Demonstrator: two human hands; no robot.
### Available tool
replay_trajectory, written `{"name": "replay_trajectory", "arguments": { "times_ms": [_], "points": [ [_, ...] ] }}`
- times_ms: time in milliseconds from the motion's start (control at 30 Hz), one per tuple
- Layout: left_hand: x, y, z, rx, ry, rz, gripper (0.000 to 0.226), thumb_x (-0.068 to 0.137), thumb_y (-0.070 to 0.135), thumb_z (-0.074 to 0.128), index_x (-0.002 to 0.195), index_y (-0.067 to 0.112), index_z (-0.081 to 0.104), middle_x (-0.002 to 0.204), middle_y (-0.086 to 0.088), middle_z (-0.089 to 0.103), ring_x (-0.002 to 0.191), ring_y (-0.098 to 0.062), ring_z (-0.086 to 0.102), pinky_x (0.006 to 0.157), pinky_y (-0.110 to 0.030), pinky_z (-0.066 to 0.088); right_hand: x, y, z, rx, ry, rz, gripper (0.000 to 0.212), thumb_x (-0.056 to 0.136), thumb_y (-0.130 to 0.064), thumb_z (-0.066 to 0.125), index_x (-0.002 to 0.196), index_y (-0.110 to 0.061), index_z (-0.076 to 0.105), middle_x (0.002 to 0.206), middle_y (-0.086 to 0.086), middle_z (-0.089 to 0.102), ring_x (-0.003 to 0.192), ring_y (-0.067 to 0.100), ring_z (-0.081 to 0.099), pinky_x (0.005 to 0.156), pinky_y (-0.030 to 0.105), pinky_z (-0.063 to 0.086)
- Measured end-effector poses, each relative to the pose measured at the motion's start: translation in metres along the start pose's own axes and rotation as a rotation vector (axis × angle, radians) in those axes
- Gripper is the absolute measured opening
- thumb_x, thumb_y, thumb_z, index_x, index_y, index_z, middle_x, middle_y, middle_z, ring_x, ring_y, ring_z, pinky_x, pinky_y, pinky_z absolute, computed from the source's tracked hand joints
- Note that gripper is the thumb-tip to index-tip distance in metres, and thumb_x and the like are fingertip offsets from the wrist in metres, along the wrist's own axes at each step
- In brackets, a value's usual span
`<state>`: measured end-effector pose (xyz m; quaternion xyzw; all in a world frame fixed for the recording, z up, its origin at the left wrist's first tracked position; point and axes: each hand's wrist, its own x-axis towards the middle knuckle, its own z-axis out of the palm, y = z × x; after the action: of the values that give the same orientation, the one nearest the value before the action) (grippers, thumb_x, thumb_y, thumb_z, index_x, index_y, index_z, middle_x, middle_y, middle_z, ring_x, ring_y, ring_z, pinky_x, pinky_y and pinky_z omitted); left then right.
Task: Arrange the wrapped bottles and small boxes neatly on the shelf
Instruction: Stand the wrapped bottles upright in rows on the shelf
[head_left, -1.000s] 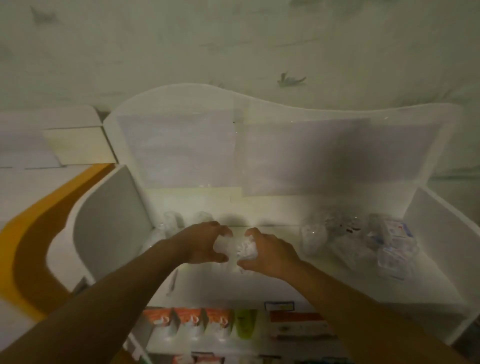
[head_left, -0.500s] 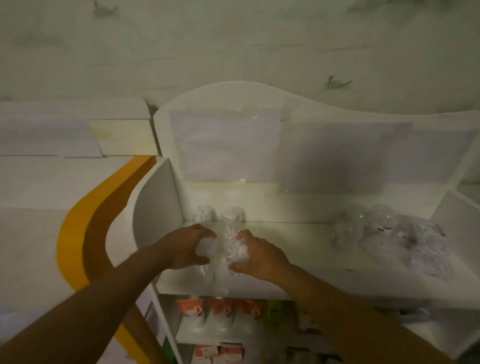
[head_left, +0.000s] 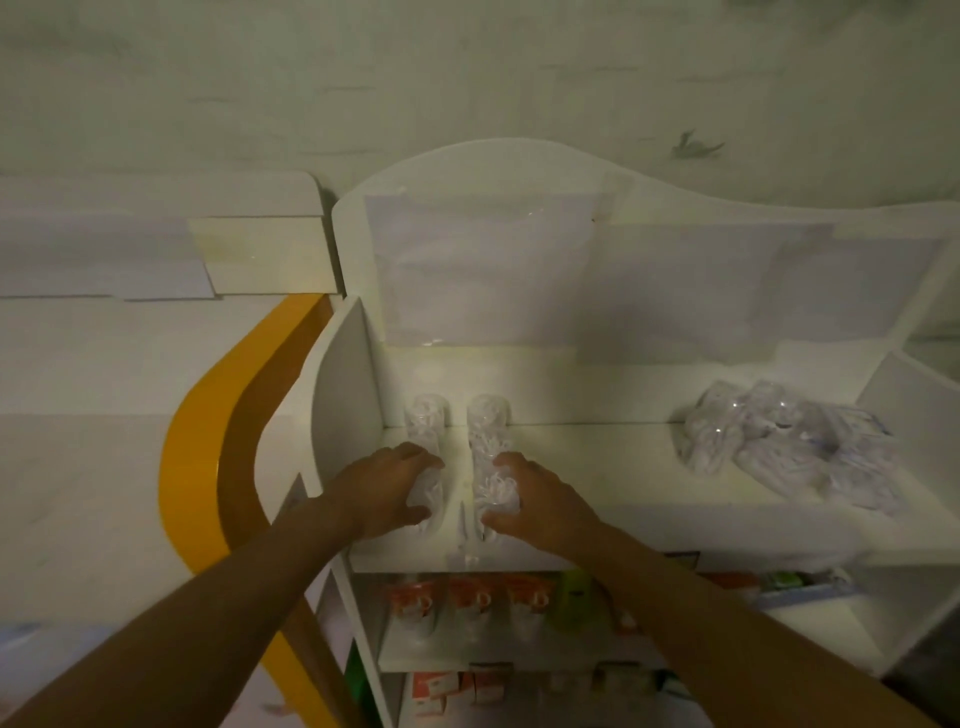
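On the white top shelf (head_left: 597, 499), wrapped bottles stand in two short rows at the left end. My left hand (head_left: 379, 491) grips the front bottle of the left row (head_left: 428, 493). My right hand (head_left: 535, 501) grips the front bottle of the right row (head_left: 496, 488). Behind them stand two more wrapped bottles, one at the left (head_left: 426, 418) and one at the right (head_left: 487, 421). A loose heap of wrapped bottles and small boxes (head_left: 779, 447) lies at the shelf's right end.
The shelf's left side panel (head_left: 340, 400) stands close beside my left hand. Its tall back panel (head_left: 519, 270) rises behind the rows. Lower shelves hold orange and green packs (head_left: 483, 603). An orange curved band (head_left: 208, 457) runs along the floor at the left.
Both hands have carried their bottles leftward along the shelf and now hold them slightly apart, in line with the two bottles behind. The camera has turned left.
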<state>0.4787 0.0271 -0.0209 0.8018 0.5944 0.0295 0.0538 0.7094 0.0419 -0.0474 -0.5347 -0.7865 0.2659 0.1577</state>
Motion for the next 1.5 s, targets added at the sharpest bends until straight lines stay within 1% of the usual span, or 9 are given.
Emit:
{"name": "replay_trajectory", "arguments": {
  "times_ms": [267,533,733,967,1067,1167,1267,1400,1500],
  "points": [
    [0.005,-0.001,0.002,0.094,-0.022,0.02,0.068,0.086,0.039,0.065,0.145,0.028,0.033,0.15,-0.001,0.031,0.129,-0.021,0.04,0.103,-0.035,0.043,0.0,-0.004,0.004,-0.001,-0.033,0.015,0.072,0.083,-0.043,0.068,0.142,-0.029,0.029,0.142,0.006,0.045,0.126,0.024,0.048,0.101,0.035,0.043],
    [0.004,-0.007,0.0,0.148,-0.005,0.06,0.066,0.084,0.041,0.066,0.143,0.031,0.037,0.148,0.005,0.038,0.13,-0.019,0.038,0.105,-0.035,0.039,-0.003,-0.005,0.01,0.003,0.002,0.034,0.073,0.086,-0.041,0.066,0.146,-0.03,0.025,0.141,0.008,0.043,0.125,0.027,0.049,0.101,0.037,0.043],
    [-0.001,-0.008,0.004,0.108,-0.002,0.084,0.066,0.084,0.031,0.068,0.142,0.032,0.037,0.148,0.007,0.039,0.13,-0.016,0.039,0.105,-0.03,0.04,-0.003,-0.007,0.006,-0.034,-0.037,0.011,0.073,0.089,-0.038,0.064,0.149,-0.029,0.024,0.147,0.008,0.038,0.13,0.027,0.044,0.105,0.036,0.038],
    [-0.002,-0.004,0.008,0.145,0.093,0.104,0.062,0.084,0.031,0.069,0.14,0.034,0.041,0.148,0.008,0.041,0.136,-0.013,0.036,0.109,-0.028,0.032,-0.004,-0.002,0.0,-0.046,-0.021,-0.013,0.073,0.088,-0.042,0.064,0.149,-0.031,0.025,0.147,0.008,0.036,0.13,0.029,0.044,0.106,0.038,0.04],
    [-0.002,0.001,0.006,0.162,0.061,0.08,0.068,0.082,0.041,0.067,0.143,0.038,0.034,0.153,0.01,0.031,0.141,-0.013,0.028,0.113,-0.033,0.027,-0.005,0.001,0.001,-0.046,-0.053,-0.017,0.082,0.086,-0.05,0.064,0.15,-0.04,0.014,0.151,0.008,0.031,0.133,0.03,0.041,0.107,0.041,0.039],
    [0.0,0.006,-0.003,0.086,0.127,0.083,0.059,0.085,0.043,0.064,0.139,0.038,0.041,0.149,0.012,0.038,0.136,-0.011,0.036,0.108,-0.03,0.032,-0.007,0.006,-0.004,-0.071,-0.038,-0.022,0.089,0.082,-0.059,0.062,0.149,-0.044,0.006,0.153,0.007,0.029,0.134,0.032,0.041,0.107,0.046,0.041],
    [0.009,0.016,-0.015,0.011,0.2,0.094,0.044,0.09,0.039,0.059,0.132,0.039,0.048,0.141,0.014,0.047,0.125,-0.008,0.047,0.1,-0.022,0.039,-0.012,0.01,-0.024,-0.098,-0.021,-0.005,0.084,0.084,-0.062,0.058,0.149,-0.035,0.014,0.149,0.008,0.038,0.132,0.03,0.044,0.106,0.048,0.041],
    [0.03,0.036,-0.027,-0.058,0.201,0.137,0.035,0.091,0.033,0.058,0.125,0.04,0.053,0.132,0.015,0.052,0.118,-0.007,0.051,0.097,-0.02,0.041,-0.021,0.022,-0.072,-0.089,-0.019,0.021,0.06,0.092,-0.048,0.056,0.145,-0.025,0.037,0.14,0.005,0.051,0.125,0.024,0.05,0.105,0.039,0.041],
    [0.052,0.061,-0.035,-0.061,0.187,0.195,0.031,0.092,0.031,0.056,0.121,0.041,0.055,0.127,0.018,0.052,0.115,-0.004,0.051,0.095,-0.017,0.039,-0.029,0.043,-0.112,-0.09,0.017,0.026,0.046,0.093,-0.041,0.058,0.134,-0.021,0.053,0.129,0.002,0.06,0.111,0.021,0.059,0.099,0.035,0.047]
  ]
}}
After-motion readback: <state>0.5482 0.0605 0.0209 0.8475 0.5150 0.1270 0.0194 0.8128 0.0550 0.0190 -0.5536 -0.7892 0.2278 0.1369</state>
